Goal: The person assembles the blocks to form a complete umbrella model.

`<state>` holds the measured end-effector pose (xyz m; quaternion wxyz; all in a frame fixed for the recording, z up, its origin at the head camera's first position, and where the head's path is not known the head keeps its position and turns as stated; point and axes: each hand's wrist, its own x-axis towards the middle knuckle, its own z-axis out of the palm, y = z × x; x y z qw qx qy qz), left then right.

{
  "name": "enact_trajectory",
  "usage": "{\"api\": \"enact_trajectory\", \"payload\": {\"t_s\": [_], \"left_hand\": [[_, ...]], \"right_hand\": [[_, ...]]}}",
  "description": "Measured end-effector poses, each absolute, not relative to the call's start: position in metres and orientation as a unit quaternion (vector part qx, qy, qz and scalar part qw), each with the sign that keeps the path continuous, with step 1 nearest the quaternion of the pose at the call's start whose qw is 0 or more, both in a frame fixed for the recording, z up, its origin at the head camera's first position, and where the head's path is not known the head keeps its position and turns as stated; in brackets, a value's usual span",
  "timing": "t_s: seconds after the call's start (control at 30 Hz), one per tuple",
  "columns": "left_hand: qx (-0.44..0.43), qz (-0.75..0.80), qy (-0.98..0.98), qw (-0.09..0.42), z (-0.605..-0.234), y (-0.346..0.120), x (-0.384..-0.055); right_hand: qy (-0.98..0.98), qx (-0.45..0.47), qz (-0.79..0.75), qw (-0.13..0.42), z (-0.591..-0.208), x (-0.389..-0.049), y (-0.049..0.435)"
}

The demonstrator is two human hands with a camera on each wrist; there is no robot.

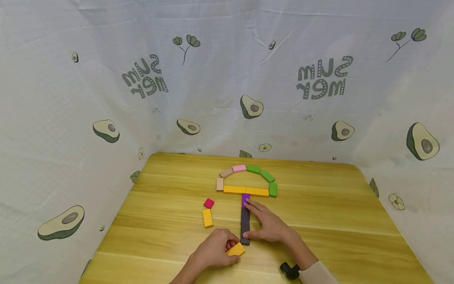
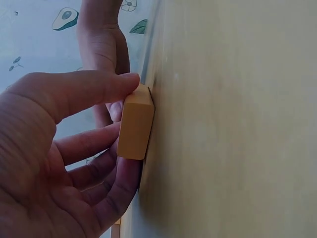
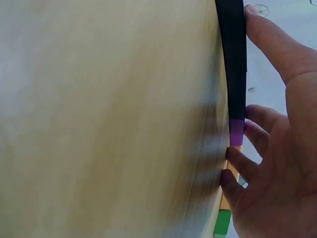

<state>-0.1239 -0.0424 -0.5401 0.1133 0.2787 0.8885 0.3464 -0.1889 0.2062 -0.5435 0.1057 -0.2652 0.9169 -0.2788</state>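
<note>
My left hand [image 1: 217,249] pinches a yellow block [image 1: 235,249] between thumb and fingers, low over the table near the foot of a column. In the left wrist view the yellow block [image 2: 135,129] shows its end face, thumb on top. The column is a purple block [image 1: 246,199] with black blocks [image 1: 245,225] below it in a line. My right hand [image 1: 270,225] lies over the column's right side, fingertips on the purple block and thumb at the lower black part. Its fingers are spread and fairly straight in the right wrist view, along the black blocks [image 3: 234,64].
Above the column lie two yellow blocks [image 1: 234,189] end to end, under an arch of tan, pink [image 1: 239,168] and green blocks [image 1: 253,169]. A red block [image 1: 209,203] and another yellow block [image 1: 207,218] lie to the left. A black object [image 1: 290,271] is by the right sleeve.
</note>
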Motion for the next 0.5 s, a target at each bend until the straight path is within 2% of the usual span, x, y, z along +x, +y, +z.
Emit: {"api": "enact_trajectory", "payload": {"t_s": [0.5], "left_hand": [[0.261, 0.358, 0.89, 0.11, -0.5428, -0.04, -0.1215]], "right_hand": [[0.917, -0.273, -0.275, 0.1, -0.5444, -0.1903, 0.2072]]}}
